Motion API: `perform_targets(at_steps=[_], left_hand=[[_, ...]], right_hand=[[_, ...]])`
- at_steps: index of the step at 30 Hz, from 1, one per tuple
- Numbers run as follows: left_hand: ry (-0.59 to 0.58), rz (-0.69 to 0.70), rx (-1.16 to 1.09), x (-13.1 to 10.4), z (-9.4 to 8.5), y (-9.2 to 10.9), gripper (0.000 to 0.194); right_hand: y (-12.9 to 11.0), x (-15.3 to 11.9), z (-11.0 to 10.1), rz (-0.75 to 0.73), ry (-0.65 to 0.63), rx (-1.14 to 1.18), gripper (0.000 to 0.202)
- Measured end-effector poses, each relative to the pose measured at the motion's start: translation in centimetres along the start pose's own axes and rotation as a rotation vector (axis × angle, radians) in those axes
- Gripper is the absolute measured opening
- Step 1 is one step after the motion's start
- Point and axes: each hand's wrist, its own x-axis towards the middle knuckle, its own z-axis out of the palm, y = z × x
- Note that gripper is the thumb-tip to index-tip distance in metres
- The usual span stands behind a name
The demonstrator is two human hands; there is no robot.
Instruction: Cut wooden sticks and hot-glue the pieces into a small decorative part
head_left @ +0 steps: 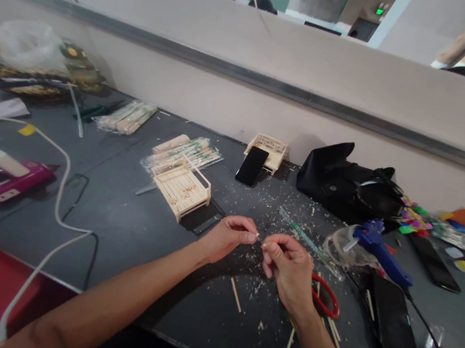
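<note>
My left hand [228,237] and my right hand [290,267] meet over the dark table, fingertips close together. Each pinches thumb against fingers; whatever sits between them is too small to make out. Just below lies a thin wooden stick [235,295]. Red-handled scissors [335,307] rest partly hidden behind my right wrist, with more sticks around them. Left of my hands stands a small bed-like frame [183,189] built of wooden sticks. A similar miniature wooden bench [279,149] stands farther back, a black phone [252,165] leaning on it.
A blue glue gun [384,253] and a dark phone [395,323] lie at right, near a black bag [346,184]. Packs of sticks [128,116] lie at back left. A purple power strip [10,181] and white cable [63,187] occupy the left. Wood scraps litter the middle.
</note>
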Motion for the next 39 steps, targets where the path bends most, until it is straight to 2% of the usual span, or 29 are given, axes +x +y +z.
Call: perform_targets(at_steps=[5,8,11,16,19,30,39], left_hand=[[-0.018,0.0,0.012,0.0,0.1,0.1,0.023],[-0.015,-0.004,0.002,0.0,0.2,0.1,0.022],[-0.013,-0.007,0.009,-0.1,0.3,0.2,0.023],[-0.006,-0.005,0.028,-0.1,0.2,0.1,0.026],[-0.004,-0.008,0.038,-0.1,0.2,0.0,0.026],[-0.001,-0.023,0.044,-0.2,0.4,0.2,0.026],[-0.004,-0.03,0.047,-0.2,0.4,0.3,0.027]], right_hand=[[0.2,0.1,0.0,0.014,-0.008,-0.019,0.025],[0.4,0.0,-0.1,-0.038,0.019,-0.099,0.022],[0.4,-0.2,-0.2,-0.159,0.06,-0.25,0.016],[0.3,-0.6,-0.3,-0.442,0.13,-0.572,0.011],[0.2,-0.7,-0.3,-0.516,0.138,-0.627,0.012],[0.5,-1.0,-0.2,-0.484,0.138,-0.595,0.003],[0.6,-0.9,-0.2,-0.462,0.143,-0.607,0.009]])
